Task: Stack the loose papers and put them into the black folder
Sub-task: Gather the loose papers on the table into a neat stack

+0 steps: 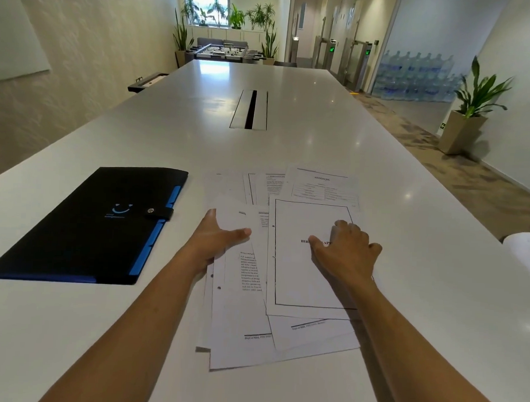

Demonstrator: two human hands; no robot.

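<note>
The loose papers (282,262) are found fanned and overlapping on the white table (291,135). The left hand (216,241) is laid flat, fingers spread, on their left edge; the right hand (346,253) is pressed, fingers curled, on the top sheet. The black folder (86,226) (closed, strap snapped) lies just left, apart.

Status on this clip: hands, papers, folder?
Left hand and right hand flat on the loose papers, gripping nothing. Papers still fanned out. Black folder snapped shut, left of them. Nothing blocking.
</note>
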